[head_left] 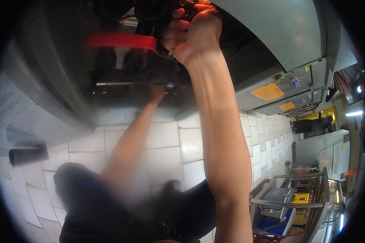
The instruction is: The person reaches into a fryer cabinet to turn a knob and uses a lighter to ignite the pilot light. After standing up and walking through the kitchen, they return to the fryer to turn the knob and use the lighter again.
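Note:
My right hand [192, 32] is raised inside a dark equipment recess, its palm side facing me and its fingers curled around something I cannot make out. A curved red handle or bar [121, 41] ends close beside those fingers; whether they touch is unclear. Orange light falls on the fingertips. Lower and further left, my left hand [157, 94] reaches into the lower part of the same recess, near a metal ledge [125, 115]. Its fingers are hidden and blurred. Dark pipes or fittings [138, 60] show behind the red part.
Grey metal panels [271, 28] flank the recess. A black tube [28, 156] juts out at the lower left. Pale floor tiles [162, 141] lie below. On the right stand a metal cart [290, 204] with boxes and a white appliance [324, 152]; a dark-clothed person [312, 124] is beyond.

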The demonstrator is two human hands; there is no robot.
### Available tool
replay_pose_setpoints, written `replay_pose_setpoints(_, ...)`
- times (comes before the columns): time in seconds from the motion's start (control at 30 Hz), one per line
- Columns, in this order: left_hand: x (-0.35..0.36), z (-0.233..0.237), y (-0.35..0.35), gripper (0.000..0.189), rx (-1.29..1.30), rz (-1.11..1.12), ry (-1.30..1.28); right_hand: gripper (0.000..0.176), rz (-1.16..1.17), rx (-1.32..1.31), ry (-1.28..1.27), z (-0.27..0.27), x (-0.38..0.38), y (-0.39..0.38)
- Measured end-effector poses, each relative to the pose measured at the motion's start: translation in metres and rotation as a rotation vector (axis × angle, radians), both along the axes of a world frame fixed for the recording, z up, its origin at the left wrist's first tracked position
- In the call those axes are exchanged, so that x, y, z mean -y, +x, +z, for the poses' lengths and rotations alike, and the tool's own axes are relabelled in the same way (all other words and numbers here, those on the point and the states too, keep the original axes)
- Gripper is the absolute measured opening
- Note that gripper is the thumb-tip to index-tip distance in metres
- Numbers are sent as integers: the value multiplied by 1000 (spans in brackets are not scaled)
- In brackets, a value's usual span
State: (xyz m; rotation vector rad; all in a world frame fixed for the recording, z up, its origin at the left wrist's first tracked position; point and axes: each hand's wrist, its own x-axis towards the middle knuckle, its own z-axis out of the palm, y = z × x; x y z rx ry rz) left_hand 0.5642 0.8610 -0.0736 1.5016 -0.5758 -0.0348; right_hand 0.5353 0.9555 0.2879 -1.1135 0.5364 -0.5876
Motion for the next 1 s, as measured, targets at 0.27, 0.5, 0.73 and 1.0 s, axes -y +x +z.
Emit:
replay_pose_setpoints(0.27, -2, 8, -3, 29, 110, 132, -90, 25, -22, 2, 95, -8, 10, 5)
replay_pose_setpoints(0.5, 4, -4, -1, 30, 35, 99, -119, 24, -45, -1, 82, -8, 9, 6)
replay_pose_setpoints(0.73, 6, -5, 0, 30, 23, 121, -66, 49, -77, -160, 142, 5, 1, 5)
replay_pose_setpoints(1.0, 9, -11, 2, 29, 173, 143, -46, 46, -14, -136, 59, 6, -2, -4)
